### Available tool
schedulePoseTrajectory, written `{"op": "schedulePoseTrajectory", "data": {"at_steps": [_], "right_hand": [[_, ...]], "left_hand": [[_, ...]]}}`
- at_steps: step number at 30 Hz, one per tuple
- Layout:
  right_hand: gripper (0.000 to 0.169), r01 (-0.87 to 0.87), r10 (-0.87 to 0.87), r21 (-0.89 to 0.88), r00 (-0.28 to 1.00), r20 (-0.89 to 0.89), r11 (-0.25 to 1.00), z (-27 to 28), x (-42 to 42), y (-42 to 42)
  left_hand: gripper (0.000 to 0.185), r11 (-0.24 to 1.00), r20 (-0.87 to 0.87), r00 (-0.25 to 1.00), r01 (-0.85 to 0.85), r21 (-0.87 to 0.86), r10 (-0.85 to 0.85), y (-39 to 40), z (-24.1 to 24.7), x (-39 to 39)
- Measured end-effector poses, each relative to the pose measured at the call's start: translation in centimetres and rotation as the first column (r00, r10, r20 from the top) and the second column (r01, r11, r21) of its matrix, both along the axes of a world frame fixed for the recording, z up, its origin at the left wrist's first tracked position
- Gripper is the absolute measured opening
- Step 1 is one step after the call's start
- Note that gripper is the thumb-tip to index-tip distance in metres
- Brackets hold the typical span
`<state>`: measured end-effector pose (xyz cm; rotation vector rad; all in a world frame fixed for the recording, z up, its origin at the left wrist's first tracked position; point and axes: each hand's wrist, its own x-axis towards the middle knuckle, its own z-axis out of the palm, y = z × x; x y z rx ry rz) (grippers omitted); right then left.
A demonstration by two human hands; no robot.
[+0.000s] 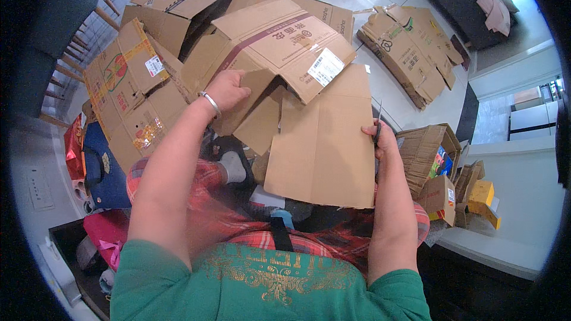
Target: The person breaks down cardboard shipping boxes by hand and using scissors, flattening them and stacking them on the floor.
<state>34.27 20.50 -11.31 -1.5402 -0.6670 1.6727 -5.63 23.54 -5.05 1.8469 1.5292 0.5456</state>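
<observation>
A partly opened cardboard box [285, 40] with a purple stripe and a white label lies before me. My left hand [227, 91], with a silver bangle on the wrist, grips one of its flaps, the thumb and fingers closed on the board. My right hand [381, 138] holds dark-handled scissors [378, 127], their blades pointing up and away, and its fingers also touch the right edge of a plain cardboard panel [323, 142]. That panel hangs over my lap; whether it is joined to the striped box is partly hidden.
Flattened cardboard [134, 93] with yellow tape lies at the left, more boxes [178, 0] behind. A flattened stack [410, 49] rests on the tiles at the right. Nearer stand an open carton [419, 151] and a yellow box [484, 200]. A blue bag [100, 169] is at my left.
</observation>
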Motion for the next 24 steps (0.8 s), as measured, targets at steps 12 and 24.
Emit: {"op": "schedulePoseTrajectory", "data": {"at_steps": [12,24], "right_hand": [[0.037,-0.061,-0.170,-0.344,0.780,-0.602,0.937,5.9,-3.4,-2.1],[0.035,0.091,-0.009,0.526,0.988,-0.156,0.846,3.1,-1.0,-1.4]], "left_hand": [[0.026,0.984,-0.129,0.991,0.061,0.166,-0.040,1.3,-0.2,0.2],[0.026,0.990,-0.041,0.999,0.010,0.143,-0.004,3.6,3.1,2.9]]}}
